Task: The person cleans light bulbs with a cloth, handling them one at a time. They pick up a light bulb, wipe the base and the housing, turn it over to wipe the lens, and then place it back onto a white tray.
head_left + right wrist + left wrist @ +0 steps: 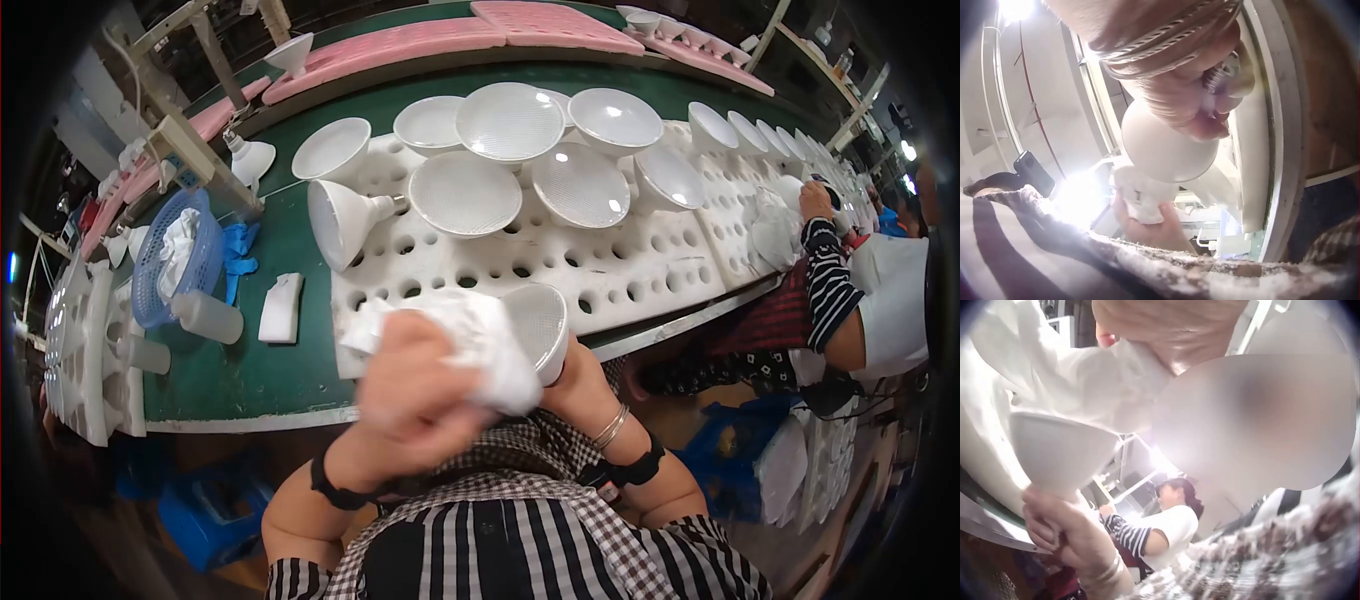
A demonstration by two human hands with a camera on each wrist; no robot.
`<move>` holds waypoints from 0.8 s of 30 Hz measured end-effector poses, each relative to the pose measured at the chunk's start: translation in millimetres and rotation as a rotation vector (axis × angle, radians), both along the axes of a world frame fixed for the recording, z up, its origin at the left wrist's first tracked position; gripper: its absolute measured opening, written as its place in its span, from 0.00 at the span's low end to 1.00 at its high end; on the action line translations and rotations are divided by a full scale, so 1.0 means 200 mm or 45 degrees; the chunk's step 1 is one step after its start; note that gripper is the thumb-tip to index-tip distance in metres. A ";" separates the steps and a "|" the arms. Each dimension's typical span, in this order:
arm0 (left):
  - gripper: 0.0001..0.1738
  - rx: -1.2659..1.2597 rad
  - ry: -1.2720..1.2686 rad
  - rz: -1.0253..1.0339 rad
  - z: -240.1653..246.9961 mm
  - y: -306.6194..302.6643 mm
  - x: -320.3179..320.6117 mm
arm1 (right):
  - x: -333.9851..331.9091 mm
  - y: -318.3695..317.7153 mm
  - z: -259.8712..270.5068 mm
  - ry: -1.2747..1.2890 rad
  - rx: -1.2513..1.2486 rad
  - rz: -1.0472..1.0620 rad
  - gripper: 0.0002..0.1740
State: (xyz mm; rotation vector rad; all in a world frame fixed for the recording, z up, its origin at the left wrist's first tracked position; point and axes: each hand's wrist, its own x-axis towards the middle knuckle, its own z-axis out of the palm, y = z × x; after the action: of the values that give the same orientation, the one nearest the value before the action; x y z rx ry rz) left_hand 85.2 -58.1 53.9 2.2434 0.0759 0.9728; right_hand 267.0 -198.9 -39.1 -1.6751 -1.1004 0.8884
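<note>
The work in hand looks like wiping a white lamp cup (540,322) with a white cloth (478,345). To do it well, I judge the cloth should be pressed flat against the ribbed face and swept round the rim in full turns. The other hand should turn the cup by its neck rather than squeeze the thin wall (a bunched cloth can skip the edge).

The left hand (415,388) is raised in front of the chest with its wrist bent. Its fingers are curled tightly round the wadded cloth and push it onto the cup from about 9 o'clock. The right hand (578,385) comes up from below at 5 o'clock. In the right wrist view its fingers (1200,115) are wrapped closely round the cup's narrow base, with bangles on the wrist.

The cup is held in the air between both hands, over the near edge of the green table (270,370). It sits at 6 o'clock from the white foam tray (620,270), where more cups (465,192) rest.
</note>
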 end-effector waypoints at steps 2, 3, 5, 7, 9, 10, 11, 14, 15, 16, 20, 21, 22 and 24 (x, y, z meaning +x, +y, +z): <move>0.15 0.231 0.146 -0.211 0.02 -0.13 0.11 | 0.02 0.04 -0.19 0.200 0.242 0.127 0.35; 0.14 0.376 0.272 -0.199 -0.03 -0.15 0.16 | -0.02 0.03 -0.03 -0.516 0.378 0.108 0.28; 0.13 0.284 0.273 -0.170 -0.04 -0.12 0.22 | -0.01 0.04 -0.03 -0.612 0.335 0.176 0.26; 0.12 0.160 0.263 -0.166 -0.06 -0.04 0.26 | -0.01 0.04 -0.01 -0.662 0.365 0.207 0.26; 0.12 -0.167 0.258 -0.151 -0.10 0.04 0.28 | -0.03 0.01 0.10 -0.665 0.179 0.199 0.27; 0.14 -0.494 0.262 -0.138 -0.13 0.06 0.28 | -0.03 0.00 0.13 -0.654 -0.006 0.185 0.27; 0.14 -0.488 0.260 -0.140 -0.19 0.06 0.29 | -0.02 0.02 0.11 -0.669 0.176 0.109 0.32; 0.16 -0.813 0.090 0.105 -0.28 0.06 0.30 | 0.00 0.05 0.18 -0.568 0.261 0.054 0.42; 0.16 -0.671 0.152 0.162 -0.27 0.07 0.27 | 0.01 0.05 0.17 -0.572 0.242 0.088 0.45; 0.16 -0.530 0.214 0.212 -0.26 0.09 0.25 | 0.01 0.04 0.16 -0.570 0.236 0.073 0.45; 0.12 0.074 0.085 0.531 -0.29 0.19 0.22 | 0.09 0.05 0.01 -0.619 0.412 0.038 0.40; 0.15 -0.005 0.250 0.573 -0.29 0.20 0.21 | 0.14 0.05 0.00 -0.574 0.487 0.069 0.39; 0.15 -0.003 0.250 0.566 -0.29 0.21 0.20 | 0.16 0.06 0.01 -0.525 0.560 0.100 0.39; 0.22 0.534 0.536 0.628 -0.31 0.21 0.18 | 0.14 -0.01 0.08 0.082 0.207 0.042 0.40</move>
State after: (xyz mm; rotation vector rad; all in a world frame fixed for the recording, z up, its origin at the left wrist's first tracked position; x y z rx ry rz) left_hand 120.3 -16.1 -8.3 2.8682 0.6972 0.7868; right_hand 295.0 -200.3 -23.2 -1.4890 -1.1284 0.8448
